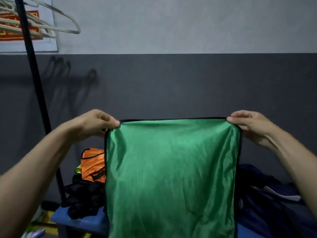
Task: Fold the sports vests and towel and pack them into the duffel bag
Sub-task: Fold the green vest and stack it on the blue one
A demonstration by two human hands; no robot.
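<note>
Pretty early in the job, going by this shot. The green vest (171,177) was held up in the air in front of the dark wall, stretched flat between both hands — the left hand (96,122) pinched its top left corner between thumb and curled fingers, and the right hand (248,124) pinched the top right corner the same way. The cloth hung straight down with black trim along the edges, so I'd say it was either doubled over once or just being squared up before the first fold; hard to tell which.

Behind it on the left, an orange vest (93,164) sat crumpled on top of a yellow-green one (77,169) and some black fabric (82,198) on the blue worktop (77,220) — none of that looked folded. On the right was a dark navy heap (267,194) that could've been the duffel bag, though I couldn't say for sure, and I couldn't pick out the towel at all.

So my guess: the green one was partway, the rest were waiting, and nothing was visibly packed yet.
</note>
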